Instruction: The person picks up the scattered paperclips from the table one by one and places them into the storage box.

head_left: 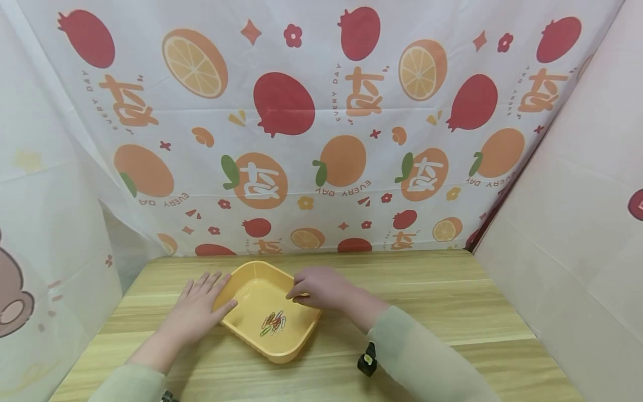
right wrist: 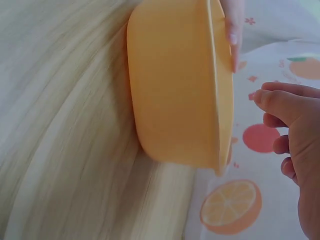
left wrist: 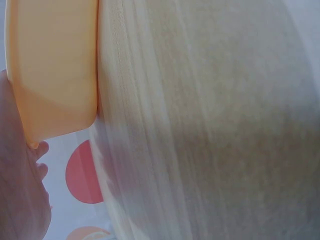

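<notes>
A yellow plastic basin [head_left: 256,293] sits on the wooden table, with a small pile of coloured paper clips [head_left: 273,322] on its floor. My left hand [head_left: 193,312] rests at the basin's left rim, fingers spread and fairly straight, thumb reaching over the edge. Over the right rim is my right hand [head_left: 324,287], thumb and index fingertips together and the other fingers curled. The right wrist view shows the same right hand [right wrist: 300,130] beside the basin [right wrist: 172,85]; nothing shows between the fingertips, though something tiny could be hidden there.
The wooden table [head_left: 427,312] extends around the basin to both sides. Behind it hangs a white cloth [head_left: 321,67] printed with fruit, and pale cloth walls [head_left: 567,223] stand at left and right. A black wrist device [head_left: 368,360] is by the right sleeve.
</notes>
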`<state>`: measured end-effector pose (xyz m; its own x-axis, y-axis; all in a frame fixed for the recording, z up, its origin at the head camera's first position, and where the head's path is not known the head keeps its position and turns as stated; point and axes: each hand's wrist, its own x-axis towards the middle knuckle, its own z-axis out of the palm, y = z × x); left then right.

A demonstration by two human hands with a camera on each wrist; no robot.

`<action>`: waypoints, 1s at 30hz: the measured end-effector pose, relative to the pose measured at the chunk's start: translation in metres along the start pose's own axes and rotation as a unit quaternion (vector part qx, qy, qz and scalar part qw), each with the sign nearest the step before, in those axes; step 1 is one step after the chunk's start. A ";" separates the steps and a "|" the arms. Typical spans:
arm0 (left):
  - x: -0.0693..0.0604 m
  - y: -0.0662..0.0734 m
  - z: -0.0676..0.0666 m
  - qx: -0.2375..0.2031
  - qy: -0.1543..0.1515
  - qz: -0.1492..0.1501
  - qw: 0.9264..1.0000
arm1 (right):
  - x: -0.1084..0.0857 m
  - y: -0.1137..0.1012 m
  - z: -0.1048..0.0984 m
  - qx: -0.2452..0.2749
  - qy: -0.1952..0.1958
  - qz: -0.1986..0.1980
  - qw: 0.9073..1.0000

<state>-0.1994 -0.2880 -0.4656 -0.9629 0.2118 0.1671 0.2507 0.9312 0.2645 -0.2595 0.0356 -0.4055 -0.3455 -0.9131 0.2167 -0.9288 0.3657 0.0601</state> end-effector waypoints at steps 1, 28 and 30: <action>0.000 0.000 0.000 0.000 0.000 0.000 1.000 | -0.004 0.001 0.000 0.002 0.007 0.001 1.000; 0.001 -0.002 0.004 0.001 0.003 0.002 1.000 | -0.161 0.036 0.029 -0.024 0.059 0.027 0.998; 0.000 -0.001 0.003 0.000 0.003 0.003 1.000 | -0.166 0.037 0.032 -0.022 0.062 0.028 0.997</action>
<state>-0.2004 -0.2883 -0.4684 -0.9609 0.2153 0.1739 0.2560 0.9302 0.2630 -0.2409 0.1949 -0.4699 -0.3754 -0.8626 0.3391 -0.9005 0.4260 0.0867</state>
